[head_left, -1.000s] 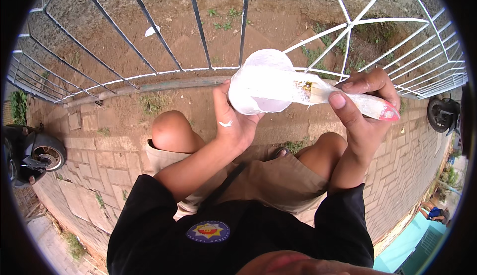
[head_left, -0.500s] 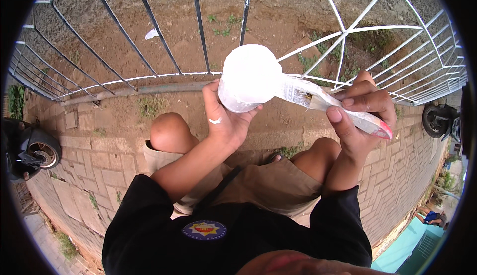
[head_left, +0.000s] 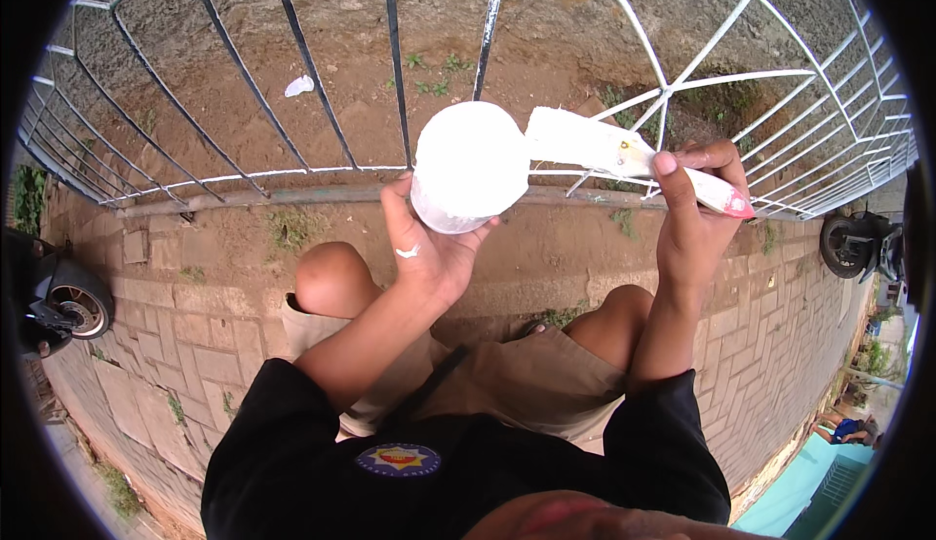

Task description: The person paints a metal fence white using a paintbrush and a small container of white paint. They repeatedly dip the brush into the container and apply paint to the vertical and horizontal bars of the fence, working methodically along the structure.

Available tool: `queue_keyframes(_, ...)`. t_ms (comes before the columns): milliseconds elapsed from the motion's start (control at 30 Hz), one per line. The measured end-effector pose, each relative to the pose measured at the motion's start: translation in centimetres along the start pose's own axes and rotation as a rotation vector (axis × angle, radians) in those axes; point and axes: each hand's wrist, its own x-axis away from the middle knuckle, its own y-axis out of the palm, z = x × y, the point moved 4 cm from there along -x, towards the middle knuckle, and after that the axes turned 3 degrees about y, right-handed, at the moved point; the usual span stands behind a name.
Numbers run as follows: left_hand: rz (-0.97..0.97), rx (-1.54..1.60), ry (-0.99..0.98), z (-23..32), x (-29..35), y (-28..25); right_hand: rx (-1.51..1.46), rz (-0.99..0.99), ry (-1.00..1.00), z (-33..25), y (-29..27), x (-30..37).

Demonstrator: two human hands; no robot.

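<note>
A white round tub (head_left: 470, 165) sits in my left hand (head_left: 431, 259), whose fingers wrap round its lower side; a white smear marks the hand near the thumb. The tub's inside is too bright to make out. My right hand (head_left: 694, 223) grips a paintbrush (head_left: 575, 140) by its handle, which is white-smeared with a red end. White coats the bristles, which point left and lie just beside the tub's right rim. Beyond both hands stands a metal fence (head_left: 663, 87), its bars white on the right and mostly dark on the left.
Brick paving (head_left: 195, 326) runs beneath me, with a bare soil strip along the fence foot. A motorcycle wheel (head_left: 78, 308) shows at far left, another motorcycle (head_left: 858, 245) at far right. A white scrap (head_left: 299, 85) lies behind the bars. Another person (head_left: 846, 430) is at lower right.
The brush has come away from the tub's rim and turned, so its white-coated flat face shows. The tub has shifted slightly left and down in view.
</note>
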Motion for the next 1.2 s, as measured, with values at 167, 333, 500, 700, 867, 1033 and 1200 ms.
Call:
queue_keyframes(167, 0.018, 0.023, 0.020, 0.6, 0.1, 0.1, -0.207, -0.080, 0.139, 1.1, 0.4, -0.3)
queue_keyframes(333, 0.033, 0.065, 0.010, 1.0, 0.1, 0.1, -0.316, -0.041, 0.193, 2.1, 1.0, -1.0)
queue_keyframes(500, -0.007, 0.081, 0.027, 2.0, 0.1, 0.0, -0.504, -0.191, 0.337, 2.7, 3.1, -1.3)
queue_keyframes(700, 0.010, 0.098, 0.049, 2.8, 0.7, 0.3, -0.542, -0.088, 0.262, 2.5, 3.6, -1.5)
queue_keyframes(867, -0.005, 0.097, -0.003, 2.7, 0.8, 0.3, -0.670, -0.149, 0.294, 2.0, 4.6, -0.7)
queue_keyframes(1033, -0.032, 0.150, -0.047, 2.4, 1.1, 0.5, -0.397, -0.066, 0.090, 1.9, 3.9, -0.9)
queue_keyframes(1200, -0.034, 0.174, -0.004, 3.7, 1.2, 0.3, -0.555, -0.063, 0.158, 2.4, 3.3, -1.6)
